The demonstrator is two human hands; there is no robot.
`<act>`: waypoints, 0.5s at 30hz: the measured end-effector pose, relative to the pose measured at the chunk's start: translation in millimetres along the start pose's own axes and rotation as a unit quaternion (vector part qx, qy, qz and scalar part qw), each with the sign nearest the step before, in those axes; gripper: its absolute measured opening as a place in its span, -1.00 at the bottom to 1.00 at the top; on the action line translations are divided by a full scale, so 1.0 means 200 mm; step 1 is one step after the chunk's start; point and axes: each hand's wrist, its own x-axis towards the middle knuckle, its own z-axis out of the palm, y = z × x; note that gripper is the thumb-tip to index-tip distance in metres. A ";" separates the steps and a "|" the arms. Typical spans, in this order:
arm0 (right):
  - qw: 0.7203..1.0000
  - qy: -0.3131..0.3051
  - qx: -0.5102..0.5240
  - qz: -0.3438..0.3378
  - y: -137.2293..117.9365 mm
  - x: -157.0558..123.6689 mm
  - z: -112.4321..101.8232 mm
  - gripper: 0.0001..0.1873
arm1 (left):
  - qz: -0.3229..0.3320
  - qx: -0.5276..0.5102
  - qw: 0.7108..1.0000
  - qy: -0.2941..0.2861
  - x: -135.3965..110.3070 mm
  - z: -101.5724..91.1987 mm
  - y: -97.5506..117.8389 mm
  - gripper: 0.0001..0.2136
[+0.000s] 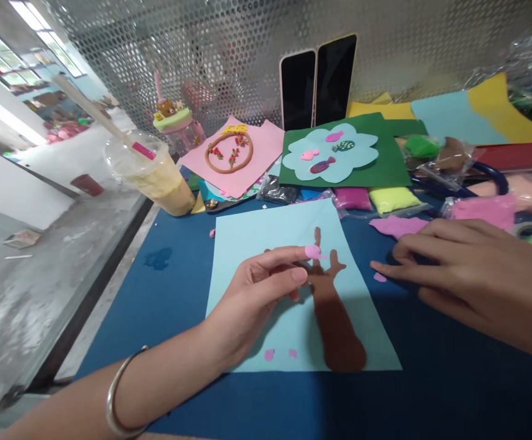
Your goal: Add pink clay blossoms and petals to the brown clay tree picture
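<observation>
My left hand (261, 287) is over a light blue sheet (256, 238), its thumb and index finger apart. A thin pink bit of clay (312, 251) rests on the index fingertip. Beneath and beside the hand is a brown tree shape (339, 324), with its trunk and branches on the sheet; some branches are hidden by the fingers. Two small pink pieces (269, 355) lie near the sheet's lower edge. My right hand (476, 269) is open, one fingertip close to a small pink scrap (379, 277) on the blue mat. A flattened pink clay piece (396, 227) lies beside its knuckles.
A tilted drink cup (156, 177) with a straw stands at the left. Behind the sheet are a pink card (192, 160), a green card with fish (389, 153) and bagged clay (394, 200). Two phones (297, 88) lean against a perforated metal panel (220, 49).
</observation>
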 end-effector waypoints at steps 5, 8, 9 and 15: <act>1.000 0.016 0.008 0.000 0.01 0.00 0.00 -0.56 | -0.006 -0.003 1.000 0.005 0.01 0.00 0.00 -0.81; 0.999 0.029 0.015 0.009 0.03 -0.01 0.00 -0.56 | -0.010 -0.004 1.000 0.009 0.01 0.00 0.01 -0.82; 0.999 0.030 0.015 0.015 0.03 -0.01 0.00 -0.57 | -0.010 -0.004 1.000 0.010 0.01 0.00 0.01 -0.82; 0.999 0.014 0.021 0.020 0.04 -0.01 0.00 -0.60 | -0.012 -0.011 1.000 0.014 0.00 0.01 0.02 -0.83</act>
